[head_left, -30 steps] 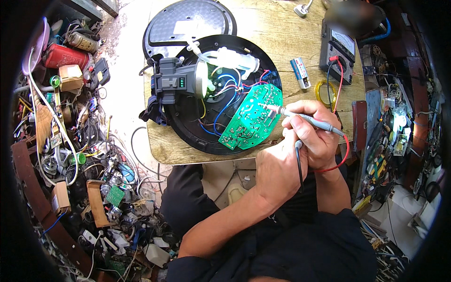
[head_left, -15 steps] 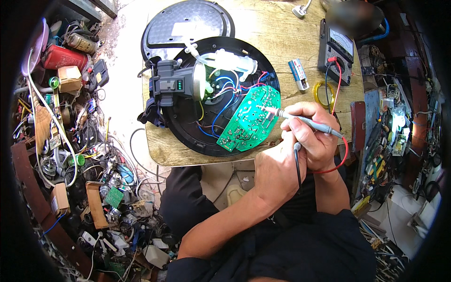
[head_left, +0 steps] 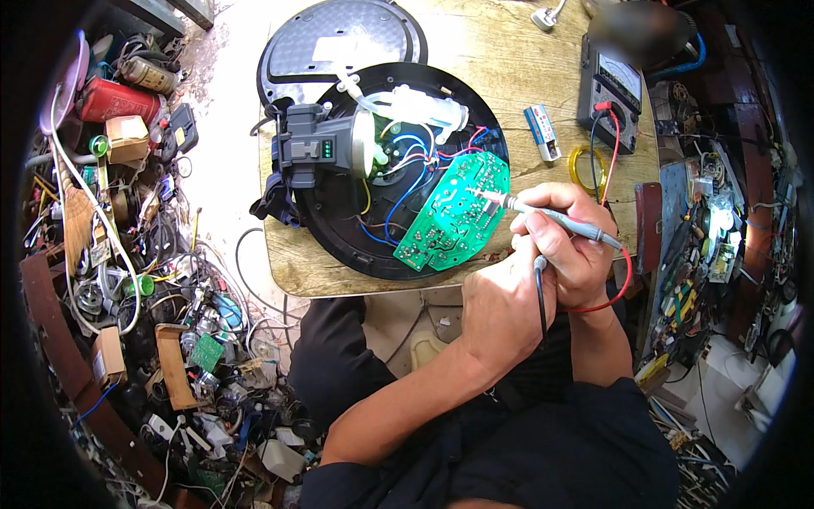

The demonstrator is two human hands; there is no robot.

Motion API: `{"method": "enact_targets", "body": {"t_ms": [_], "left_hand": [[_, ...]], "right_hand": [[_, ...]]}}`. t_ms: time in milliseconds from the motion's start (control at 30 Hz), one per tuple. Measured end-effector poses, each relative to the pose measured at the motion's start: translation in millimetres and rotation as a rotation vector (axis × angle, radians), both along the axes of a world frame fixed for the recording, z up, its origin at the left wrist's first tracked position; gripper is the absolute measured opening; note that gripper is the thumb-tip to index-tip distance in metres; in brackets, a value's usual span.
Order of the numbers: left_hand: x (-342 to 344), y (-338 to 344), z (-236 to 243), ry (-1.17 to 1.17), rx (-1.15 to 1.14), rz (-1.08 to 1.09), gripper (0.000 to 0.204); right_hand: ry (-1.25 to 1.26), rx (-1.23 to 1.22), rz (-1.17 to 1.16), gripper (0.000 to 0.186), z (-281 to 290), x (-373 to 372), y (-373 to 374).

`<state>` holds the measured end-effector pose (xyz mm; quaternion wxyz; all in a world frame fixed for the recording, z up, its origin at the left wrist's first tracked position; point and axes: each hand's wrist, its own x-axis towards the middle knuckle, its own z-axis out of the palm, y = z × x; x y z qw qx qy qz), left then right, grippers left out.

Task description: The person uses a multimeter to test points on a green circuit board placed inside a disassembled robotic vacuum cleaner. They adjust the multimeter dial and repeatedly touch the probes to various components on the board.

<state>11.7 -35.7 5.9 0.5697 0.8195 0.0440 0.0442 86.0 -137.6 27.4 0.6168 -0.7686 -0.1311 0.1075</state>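
My right hand (head_left: 570, 242) is closed round a grey test probe (head_left: 560, 219) with a red lead. The probe's tip is at the green circuit board (head_left: 458, 212); whether it touches cannot be told. My left hand (head_left: 507, 297), just below and against the right one, grips a second probe (head_left: 540, 264) with a black lead. Its tip is hidden by my fingers. The board sits tilted at the right edge of a round black housing (head_left: 339, 242), joined by coloured wires. In that housing lies a clear-white plastic pump-like part (head_left: 424, 109).
A grey headlamp-like unit (head_left: 318, 148) with a strap overlaps the housing's left side. Behind lies a round black cover (head_left: 288, 59). An analogue multimeter (head_left: 606, 93), a small blue-white box (head_left: 540, 131) and a yellow wire coil (head_left: 581, 170) are at right. Scrap parts (head_left: 203, 352) heap at left.
The view has shifted slightly. Both hands keep their grips on the probes, and the right one's tip stays over nearly the same part of the board.
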Motion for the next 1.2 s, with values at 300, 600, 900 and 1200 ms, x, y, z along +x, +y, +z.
{"method": "enact_targets", "body": {"t_ms": [300, 600, 900, 1200], "left_hand": [[0.3, -0.5, -1.8, -0.002, 0.005, -0.007, 0.024], [-0.7, -0.7, -5.0, -0.087, -0.007, 0.000, 0.026], [-1.4, -1.0, -3.9, -0.045, 0.040, -0.012, 0.030], [-1.4, -1.7, -3.6, -0.027, 0.046, -0.012, 0.028]], "right_hand": [[-0.006, -0.017, 0.014, 0.023, -1.6, 0.0, -1.2], [-0.018, -0.027, 0.019, 0.021, -0.5, 1.0, -1.4], [-0.026, -0.019, 0.025, 0.024, -1.7, 1.1, -1.6], [-0.034, -0.047, 0.014, 0.018, 2.4, 0.9, -2.2]]}}
